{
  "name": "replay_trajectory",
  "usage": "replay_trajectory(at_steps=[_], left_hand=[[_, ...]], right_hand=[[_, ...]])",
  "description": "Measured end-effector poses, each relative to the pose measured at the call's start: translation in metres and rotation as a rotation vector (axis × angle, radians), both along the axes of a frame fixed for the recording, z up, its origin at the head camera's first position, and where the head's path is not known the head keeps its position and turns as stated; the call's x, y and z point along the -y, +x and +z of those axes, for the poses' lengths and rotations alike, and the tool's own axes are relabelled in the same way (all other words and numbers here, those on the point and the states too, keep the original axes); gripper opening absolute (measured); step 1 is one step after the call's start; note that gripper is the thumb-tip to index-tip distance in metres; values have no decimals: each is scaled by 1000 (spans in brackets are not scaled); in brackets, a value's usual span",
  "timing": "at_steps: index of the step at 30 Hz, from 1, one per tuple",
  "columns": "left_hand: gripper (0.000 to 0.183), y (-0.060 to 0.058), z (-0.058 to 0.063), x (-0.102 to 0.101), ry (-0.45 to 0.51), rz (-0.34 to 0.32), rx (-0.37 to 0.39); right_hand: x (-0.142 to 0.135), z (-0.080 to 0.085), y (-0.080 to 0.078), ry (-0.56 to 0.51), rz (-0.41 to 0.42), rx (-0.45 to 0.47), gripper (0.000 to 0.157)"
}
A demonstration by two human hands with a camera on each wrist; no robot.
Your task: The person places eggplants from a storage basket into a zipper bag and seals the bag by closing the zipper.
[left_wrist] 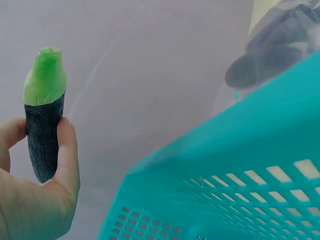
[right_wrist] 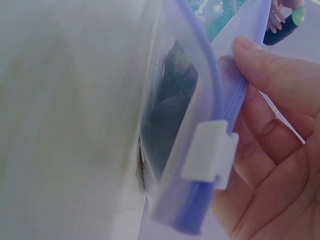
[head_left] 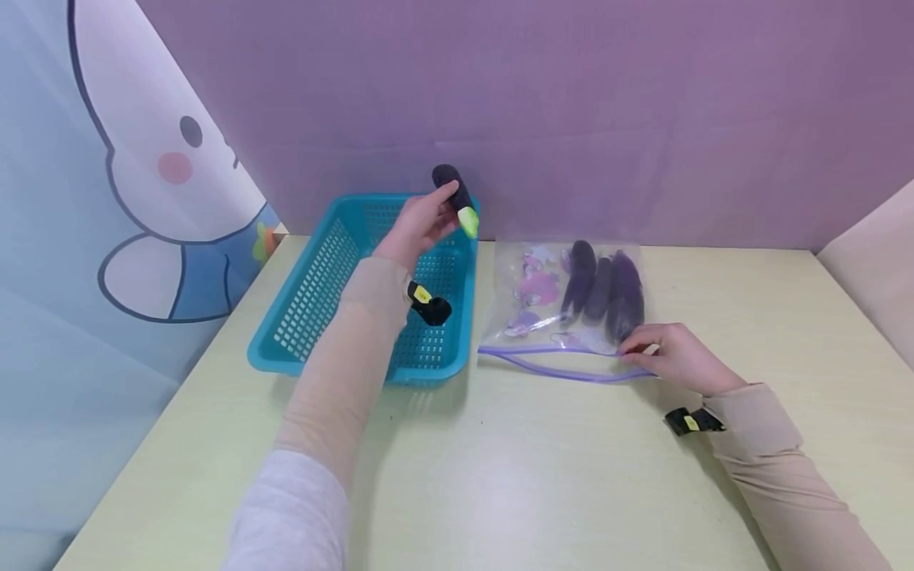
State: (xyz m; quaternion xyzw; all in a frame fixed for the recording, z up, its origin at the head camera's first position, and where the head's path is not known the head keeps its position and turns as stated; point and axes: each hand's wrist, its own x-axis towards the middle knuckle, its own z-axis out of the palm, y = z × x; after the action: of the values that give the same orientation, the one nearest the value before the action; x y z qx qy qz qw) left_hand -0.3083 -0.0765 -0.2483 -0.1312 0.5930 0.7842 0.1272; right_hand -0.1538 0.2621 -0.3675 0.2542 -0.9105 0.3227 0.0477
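Above the far right part of a teal basket (head_left: 286,349), my left hand (head_left: 423,222) pinches a dark eggplant (head_left: 448,176) with a green cap. The left wrist view shows that eggplant (left_wrist: 44,135) between thumb and fingers, cap upward. Right of the basket lies a clear zip bag (head_left: 539,317) with a purple seal and pink prints; 3 dark eggplants (head_left: 598,289) are inside. At the bag's near right corner my right hand (head_left: 671,357) pinches the rim. In the right wrist view the bag's mouth gapes, with a white slider (right_wrist: 210,152) at the seal's end.
A pale wooden table (head_left: 500,476) carries the basket and bag. Behind it hangs a purple cloth (head_left: 543,119); a blue cloth (head_left: 143,381) with a cartoon figure hangs at left. Black straps (head_left: 432,305) sit on both wrists.
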Motion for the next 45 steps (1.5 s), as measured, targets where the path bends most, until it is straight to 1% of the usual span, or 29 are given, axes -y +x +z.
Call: replay_trajectory(at_steps=[4, 10, 14, 19, 23, 29, 34, 37, 41, 45], left_hand=[[47, 1, 0, -3, -9, -10, -2], [49, 5, 3, -10, 20, -32, -12], [50, 10, 6, -18, 58, -74, -38], [48, 17, 8, -27, 69, -144, -66], [47, 22, 9, -33, 53, -186, -82], [45, 28, 7, -41, 20, -222, -107], [46, 34, 5, -50, 26, -263, -107], [45, 39, 4, -53, -1, -300, -121], [47, 44, 3, -58, -63, -348, -151], [50, 49, 2, -62, -87, -388, -165]], right_hand=[[0, -1, -1, 4, 3, -9, 15], [0, -1, -1, 7, 12, -20, 15], [-1, -1, -1, 6, 9, -18, 15], [-1, -1, -1, 1, 9, -5, 15], [-1, -2, -2, 2, 14, -7, 15], [-1, -1, -2, 13, 4, 9, 14], [1, 2, -1, 2, 12, 1, 15], [3, 3, -1, -5, 24, -10, 15], [4, 4, -1, -5, 30, -4, 14], [5, 4, -3, 5, 24, -4, 14]])
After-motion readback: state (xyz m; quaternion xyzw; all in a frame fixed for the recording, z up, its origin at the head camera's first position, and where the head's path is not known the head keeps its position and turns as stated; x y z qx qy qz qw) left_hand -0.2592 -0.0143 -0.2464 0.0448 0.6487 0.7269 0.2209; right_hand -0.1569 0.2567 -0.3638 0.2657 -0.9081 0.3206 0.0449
